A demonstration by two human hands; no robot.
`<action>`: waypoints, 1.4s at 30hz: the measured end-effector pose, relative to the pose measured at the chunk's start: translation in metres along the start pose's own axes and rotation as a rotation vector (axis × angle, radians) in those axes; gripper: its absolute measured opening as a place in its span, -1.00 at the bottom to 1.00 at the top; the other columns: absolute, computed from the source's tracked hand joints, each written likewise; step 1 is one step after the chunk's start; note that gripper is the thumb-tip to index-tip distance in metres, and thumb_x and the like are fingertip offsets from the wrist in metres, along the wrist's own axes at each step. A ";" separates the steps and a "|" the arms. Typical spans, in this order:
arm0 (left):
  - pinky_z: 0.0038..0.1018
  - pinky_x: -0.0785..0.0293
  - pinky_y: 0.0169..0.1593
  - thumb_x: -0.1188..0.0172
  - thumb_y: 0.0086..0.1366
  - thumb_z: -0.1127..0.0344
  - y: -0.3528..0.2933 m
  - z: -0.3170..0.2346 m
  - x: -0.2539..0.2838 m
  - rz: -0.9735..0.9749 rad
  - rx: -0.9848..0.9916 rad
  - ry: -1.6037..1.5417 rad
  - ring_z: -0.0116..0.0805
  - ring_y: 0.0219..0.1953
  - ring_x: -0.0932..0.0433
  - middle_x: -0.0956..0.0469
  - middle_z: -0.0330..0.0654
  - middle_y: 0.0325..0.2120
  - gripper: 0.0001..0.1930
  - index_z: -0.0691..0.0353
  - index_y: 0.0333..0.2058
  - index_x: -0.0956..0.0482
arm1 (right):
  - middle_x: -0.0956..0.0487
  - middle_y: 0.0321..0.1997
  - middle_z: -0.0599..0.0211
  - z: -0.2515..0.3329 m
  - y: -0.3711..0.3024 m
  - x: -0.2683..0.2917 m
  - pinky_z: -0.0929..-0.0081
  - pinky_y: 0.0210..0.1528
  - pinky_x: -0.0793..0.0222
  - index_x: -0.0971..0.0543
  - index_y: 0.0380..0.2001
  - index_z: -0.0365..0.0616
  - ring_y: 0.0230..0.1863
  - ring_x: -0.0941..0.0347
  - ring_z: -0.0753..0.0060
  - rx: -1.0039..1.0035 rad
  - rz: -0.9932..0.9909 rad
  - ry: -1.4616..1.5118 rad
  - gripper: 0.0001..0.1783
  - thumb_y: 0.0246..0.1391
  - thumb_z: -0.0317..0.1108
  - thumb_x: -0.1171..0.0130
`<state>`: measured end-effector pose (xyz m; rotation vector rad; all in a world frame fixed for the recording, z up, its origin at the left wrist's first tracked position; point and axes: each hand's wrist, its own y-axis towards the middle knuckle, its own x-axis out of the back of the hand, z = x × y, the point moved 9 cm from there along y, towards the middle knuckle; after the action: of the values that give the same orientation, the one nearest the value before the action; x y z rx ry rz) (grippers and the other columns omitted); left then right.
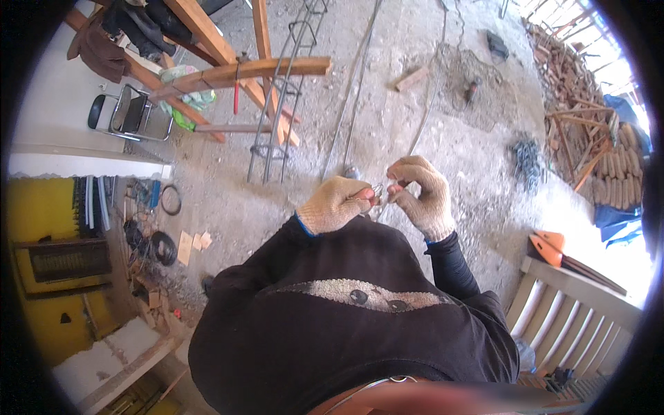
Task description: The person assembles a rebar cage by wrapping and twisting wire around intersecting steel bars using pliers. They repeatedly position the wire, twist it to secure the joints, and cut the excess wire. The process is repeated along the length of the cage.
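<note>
Both of my hands wear beige knit work gloves with bare fingertips showing, and they come together in front of my chest. My left hand pinches a thin, shiny, wire-like piece between thumb and fingers; its exact kind is too small to tell. A short gap to the right, my right hand has its thumb and forefinger bent toward each other by that piece. Whether anything is between those fingertips is too small to make out. Beyond the hands, long thin steel rods lie on the dusty floor.
A rebar cage rests against a wooden trestle ahead left. A chair stands farther left. On the floor are a wood block, a dark tool and a tangled grey heap. A slatted bench is at right.
</note>
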<state>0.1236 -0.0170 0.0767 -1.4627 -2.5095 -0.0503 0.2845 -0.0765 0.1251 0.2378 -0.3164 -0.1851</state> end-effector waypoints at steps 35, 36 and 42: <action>-0.37 -0.21 -0.42 0.06 0.58 0.03 0.144 0.074 0.124 -0.108 -0.080 -1.449 -0.37 -0.64 -0.17 -0.15 -0.33 -0.70 -0.57 0.10 -0.50 -0.35 | -0.63 -0.20 0.44 -0.025 0.264 -0.064 0.19 -0.35 -0.45 -0.73 -0.08 0.05 -0.32 -0.59 0.23 1.219 0.469 -0.253 -0.65 0.03 -0.19 -0.38; -0.38 -0.20 -0.43 0.04 0.58 0.03 0.151 0.061 0.123 -0.001 -0.185 -1.506 -0.38 -0.64 -0.17 -0.15 -0.35 -0.69 -0.59 0.12 -0.46 -0.39 | -0.63 -0.21 0.44 -0.025 0.269 -0.062 0.19 -0.35 -0.45 -0.73 -0.09 0.05 -0.32 -0.59 0.23 1.230 0.505 -0.264 -0.67 0.04 -0.20 -0.39; -0.47 -0.11 -0.47 0.01 0.59 0.08 0.168 0.099 0.131 -0.388 0.156 -1.144 -0.52 -0.62 -0.14 -0.17 -0.42 -0.63 -0.64 0.29 -0.11 -0.56 | -0.64 -0.27 0.42 -0.032 0.279 -0.038 0.21 -0.35 -0.47 -0.71 -0.17 0.07 -0.34 -0.60 0.16 0.991 0.499 -0.281 -0.76 0.04 -0.28 -0.44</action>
<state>0.1881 0.1935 -0.0053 -1.0283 -3.4738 1.1961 0.2992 0.2051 0.1567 1.1024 -0.7223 0.4585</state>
